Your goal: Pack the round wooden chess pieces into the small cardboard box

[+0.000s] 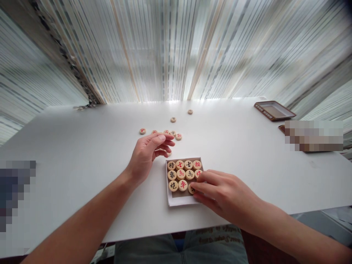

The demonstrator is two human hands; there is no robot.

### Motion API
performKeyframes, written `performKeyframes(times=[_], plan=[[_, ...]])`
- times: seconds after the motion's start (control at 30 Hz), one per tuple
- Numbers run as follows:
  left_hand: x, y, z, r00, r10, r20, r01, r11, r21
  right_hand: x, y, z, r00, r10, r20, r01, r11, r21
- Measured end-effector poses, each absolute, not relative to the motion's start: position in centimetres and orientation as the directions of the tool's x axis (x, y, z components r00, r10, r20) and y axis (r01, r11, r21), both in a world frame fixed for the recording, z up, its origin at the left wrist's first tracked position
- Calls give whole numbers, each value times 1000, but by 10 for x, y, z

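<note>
A shallow white box (180, 201) near the front of the table holds several round wooden xiangqi pieces in rows, marked with red or black characters. My right hand (228, 192) reaches in from the right, its fingertips gripping a xiangqi piece (190, 189) in the front row, whose character they partly cover. Beyond the box's left side hovers my left hand (148, 154), fingers loosely bent and apart, nothing visible in it. Loose pieces lie just past its fingers, among them a red-marked piece (178, 136); the hand hides some of them.
Farther back on the white table (82, 154) are two more loose pieces, one dark-marked piece (173, 119) and another piece (190, 111). A brown-edged box lid (275, 110) rests at the back right, by a pixelated item. Striped curtains (154, 51) hang behind.
</note>
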State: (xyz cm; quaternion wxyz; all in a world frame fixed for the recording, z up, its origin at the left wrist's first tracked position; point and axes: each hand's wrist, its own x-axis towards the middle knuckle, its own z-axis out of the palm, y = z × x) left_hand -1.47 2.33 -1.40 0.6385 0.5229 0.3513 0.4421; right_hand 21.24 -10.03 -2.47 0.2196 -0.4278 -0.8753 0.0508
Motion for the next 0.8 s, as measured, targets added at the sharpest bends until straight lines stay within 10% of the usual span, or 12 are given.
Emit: performKeyframes(times=[0.6, 0.8], plan=[[-16, 27, -10, 301, 953, 40, -192, 19, 981, 211, -99, -24, -526, 767, 366, 743, 624, -241], [-24, 40, -16, 178, 950, 256, 187, -288, 939, 225, -70, 3, -417, 795, 441, 702, 590, -399]])
